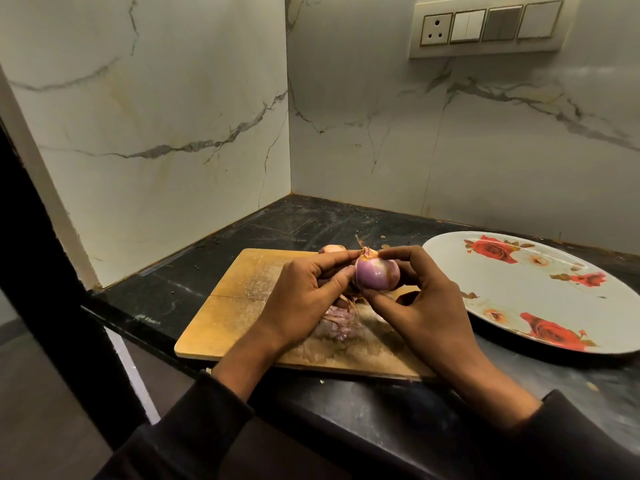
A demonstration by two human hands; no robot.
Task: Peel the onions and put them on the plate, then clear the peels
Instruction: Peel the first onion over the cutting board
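A purple onion (376, 276), mostly bare of skin, is held above the wooden cutting board (239, 299). My left hand (308, 296) grips its left side, with the fingertips on the dry orange skin at its top. My right hand (426, 306) holds its right side and underside, its forefinger also at that top tuft. A second onion (330, 249), still in its skin, lies on the board's far edge behind my left hand. Loose purple peels (341, 322) lie on the board under my hands. The white plate with red roses (540, 292) sits to the right with nothing on it.
The board lies on a dark stone counter (166, 289) in a corner of marble walls. The counter's left edge drops off beside a dark post (45, 237). A switch panel (485, 27) is on the back wall, high up.
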